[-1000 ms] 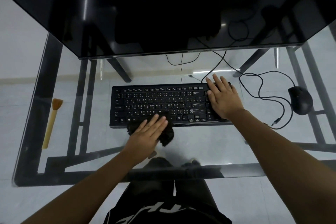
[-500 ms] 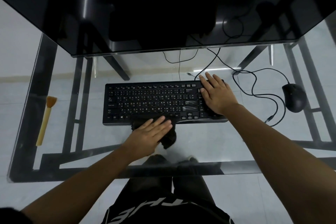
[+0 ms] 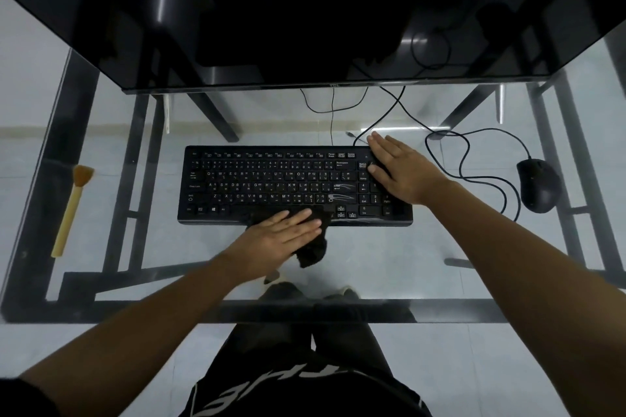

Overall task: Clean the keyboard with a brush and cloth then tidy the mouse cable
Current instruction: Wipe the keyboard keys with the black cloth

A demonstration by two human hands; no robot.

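Starting at nine o'clock from the keyboard (image 3: 271, 179), we see the brush (image 3: 72, 210) lying alone on the glass tabletop (image 3: 372, 264), bristles pointing to twelve, well apart from both hands; we judge the brushing step done. At the keyboard's six o'clock edge our left hand (image 3: 274, 240) presses the dark cloth (image 3: 313, 249) flat against the bottom row, fingers straight, so its grip is spread rather than closed round the cloth. Part of the cloth hangs off the front edge onto the glass. Compared with a second ago, this hand and cloth have slid a little toward three o'clock along that row, which tells us the wipe is under way and working rightward. Our right hand (image 3: 403, 173) has stayed flat on the number pad, grip apart and clamped on nothing, bracing the keyboard. Farther toward three o'clock the mouse cable (image 3: 461, 166) sprawls in loose loops beside the mouse (image 3: 538, 184), untouched, so tidying it is yet to come once the wiping ends.
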